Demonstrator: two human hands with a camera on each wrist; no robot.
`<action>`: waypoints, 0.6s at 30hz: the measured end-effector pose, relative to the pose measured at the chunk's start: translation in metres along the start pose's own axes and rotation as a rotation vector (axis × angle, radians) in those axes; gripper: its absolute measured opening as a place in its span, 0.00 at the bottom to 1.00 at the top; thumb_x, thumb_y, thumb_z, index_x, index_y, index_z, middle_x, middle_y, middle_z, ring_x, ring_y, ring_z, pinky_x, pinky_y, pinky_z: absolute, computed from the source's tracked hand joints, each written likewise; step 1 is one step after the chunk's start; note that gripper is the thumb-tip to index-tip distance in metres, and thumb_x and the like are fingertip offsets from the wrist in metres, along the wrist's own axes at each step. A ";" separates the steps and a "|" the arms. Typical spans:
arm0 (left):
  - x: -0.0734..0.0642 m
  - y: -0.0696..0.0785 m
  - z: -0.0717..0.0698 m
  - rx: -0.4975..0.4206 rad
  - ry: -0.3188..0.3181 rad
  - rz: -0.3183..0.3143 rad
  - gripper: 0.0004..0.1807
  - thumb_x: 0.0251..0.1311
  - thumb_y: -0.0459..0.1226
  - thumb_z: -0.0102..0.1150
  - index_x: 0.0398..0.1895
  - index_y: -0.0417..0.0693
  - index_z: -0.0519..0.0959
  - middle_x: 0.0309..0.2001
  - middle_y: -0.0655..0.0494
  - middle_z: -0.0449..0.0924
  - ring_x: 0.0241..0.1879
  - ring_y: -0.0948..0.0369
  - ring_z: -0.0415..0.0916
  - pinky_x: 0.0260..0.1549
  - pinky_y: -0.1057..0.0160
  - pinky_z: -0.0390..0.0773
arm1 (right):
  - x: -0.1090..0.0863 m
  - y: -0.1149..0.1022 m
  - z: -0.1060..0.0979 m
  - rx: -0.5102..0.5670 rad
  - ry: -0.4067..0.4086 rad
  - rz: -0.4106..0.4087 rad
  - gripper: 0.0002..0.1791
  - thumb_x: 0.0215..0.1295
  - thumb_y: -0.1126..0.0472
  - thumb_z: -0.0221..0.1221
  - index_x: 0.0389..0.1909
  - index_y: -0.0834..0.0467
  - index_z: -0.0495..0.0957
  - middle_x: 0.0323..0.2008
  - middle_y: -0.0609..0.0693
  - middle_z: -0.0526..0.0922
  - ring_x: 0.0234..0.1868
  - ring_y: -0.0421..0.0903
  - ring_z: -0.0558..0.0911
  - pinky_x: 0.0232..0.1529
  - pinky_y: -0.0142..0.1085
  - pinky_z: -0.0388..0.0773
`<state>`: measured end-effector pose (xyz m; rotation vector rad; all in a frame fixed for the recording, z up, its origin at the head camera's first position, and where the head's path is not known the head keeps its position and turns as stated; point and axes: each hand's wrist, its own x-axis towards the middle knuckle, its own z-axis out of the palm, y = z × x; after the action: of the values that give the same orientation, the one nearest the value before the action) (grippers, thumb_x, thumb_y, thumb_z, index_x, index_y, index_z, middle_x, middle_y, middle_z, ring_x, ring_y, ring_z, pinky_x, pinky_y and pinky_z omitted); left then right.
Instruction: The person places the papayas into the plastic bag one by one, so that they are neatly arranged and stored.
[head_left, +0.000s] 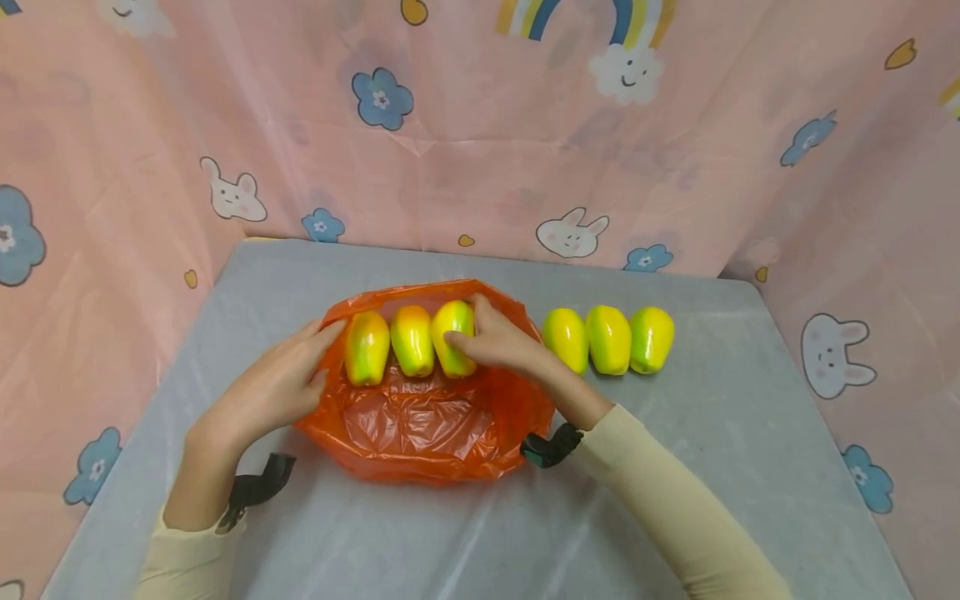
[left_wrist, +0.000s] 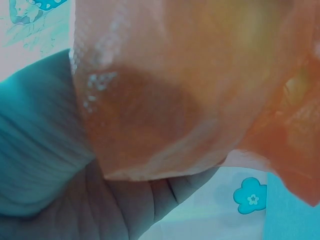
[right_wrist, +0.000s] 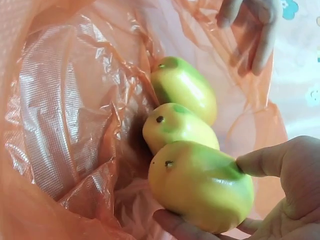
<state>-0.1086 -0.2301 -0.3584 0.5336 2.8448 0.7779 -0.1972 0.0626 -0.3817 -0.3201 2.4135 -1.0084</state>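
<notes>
An orange-red plastic bag (head_left: 420, 421) lies spread with its mouth facing up, and three yellow-green mangoes sit in a row inside its far side. My right hand (head_left: 501, 335) holds the rightmost mango (right_wrist: 200, 187) with the thumb on one side and fingers underneath. Beside it are the middle mango (head_left: 412, 343) and the left mango (head_left: 367, 350). My left hand (head_left: 281, 375) grips the bag's left rim between thumb and fingers. In the left wrist view the translucent plastic covers part of that hand (left_wrist: 120, 200).
Three more mangoes stand side by side on the grey tabletop right of the bag: a near one (head_left: 566, 340), a middle one (head_left: 609, 340) and an outer one (head_left: 651, 340). A pink patterned curtain (head_left: 450, 167) hangs behind and beside the table (head_left: 675, 450).
</notes>
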 end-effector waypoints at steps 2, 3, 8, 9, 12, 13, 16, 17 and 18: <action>-0.001 -0.001 0.000 -0.003 0.003 0.006 0.39 0.63 0.22 0.54 0.80 0.35 0.61 0.78 0.35 0.65 0.75 0.36 0.68 0.71 0.32 0.72 | 0.002 0.000 0.002 -0.007 0.005 0.016 0.46 0.76 0.50 0.57 0.83 0.65 0.46 0.76 0.67 0.64 0.71 0.59 0.73 0.74 0.54 0.74; -0.001 -0.001 0.001 -0.001 0.005 0.009 0.39 0.64 0.22 0.54 0.80 0.34 0.62 0.78 0.35 0.65 0.75 0.36 0.68 0.71 0.32 0.72 | 0.004 0.001 0.002 -0.014 0.010 0.020 0.46 0.76 0.50 0.58 0.82 0.65 0.46 0.76 0.67 0.65 0.71 0.60 0.73 0.74 0.53 0.74; -0.001 -0.001 0.001 0.008 0.006 0.016 0.38 0.63 0.23 0.53 0.80 0.33 0.62 0.78 0.35 0.65 0.75 0.36 0.67 0.71 0.33 0.71 | 0.008 0.003 0.006 -0.066 0.042 0.030 0.45 0.75 0.50 0.59 0.81 0.67 0.48 0.73 0.69 0.68 0.68 0.61 0.75 0.71 0.53 0.77; -0.001 0.000 0.001 0.009 0.004 0.013 0.38 0.64 0.23 0.53 0.80 0.33 0.62 0.78 0.34 0.65 0.75 0.35 0.67 0.71 0.33 0.71 | 0.008 0.003 0.007 -0.079 0.049 0.032 0.45 0.75 0.50 0.59 0.81 0.67 0.49 0.72 0.69 0.69 0.67 0.61 0.76 0.70 0.53 0.78; -0.001 0.000 0.001 0.007 -0.002 -0.001 0.39 0.64 0.23 0.54 0.81 0.34 0.61 0.79 0.35 0.64 0.76 0.36 0.67 0.72 0.33 0.71 | 0.009 0.002 0.009 -0.113 0.077 0.048 0.44 0.74 0.48 0.60 0.79 0.67 0.52 0.68 0.68 0.72 0.63 0.60 0.78 0.67 0.52 0.80; -0.001 0.000 0.001 0.006 -0.004 -0.006 0.39 0.65 0.23 0.54 0.81 0.34 0.61 0.79 0.35 0.64 0.76 0.36 0.67 0.72 0.33 0.71 | 0.009 0.002 0.010 -0.126 0.088 0.056 0.44 0.74 0.47 0.61 0.79 0.67 0.52 0.66 0.67 0.73 0.61 0.60 0.78 0.65 0.52 0.81; -0.001 0.000 0.001 0.003 -0.007 -0.013 0.39 0.65 0.23 0.55 0.81 0.35 0.61 0.78 0.35 0.65 0.75 0.36 0.67 0.71 0.32 0.71 | 0.010 0.002 0.011 -0.162 0.120 0.075 0.44 0.73 0.46 0.62 0.77 0.66 0.54 0.64 0.67 0.74 0.59 0.59 0.79 0.63 0.51 0.82; -0.001 0.000 0.001 0.004 -0.006 -0.013 0.39 0.65 0.23 0.55 0.81 0.35 0.61 0.78 0.35 0.65 0.75 0.36 0.68 0.71 0.32 0.72 | 0.010 0.002 0.012 -0.177 0.130 0.080 0.45 0.72 0.45 0.62 0.76 0.66 0.55 0.63 0.67 0.74 0.59 0.60 0.80 0.62 0.51 0.83; -0.001 0.000 0.001 0.004 -0.006 -0.012 0.39 0.65 0.23 0.55 0.81 0.34 0.61 0.78 0.35 0.66 0.74 0.36 0.68 0.70 0.33 0.72 | 0.011 0.002 0.012 -0.189 0.139 0.084 0.44 0.72 0.45 0.63 0.76 0.66 0.55 0.63 0.67 0.74 0.59 0.60 0.80 0.62 0.52 0.83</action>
<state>-0.1077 -0.2299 -0.3597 0.5178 2.8422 0.7671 -0.1998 0.0522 -0.3940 -0.2173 2.6309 -0.7914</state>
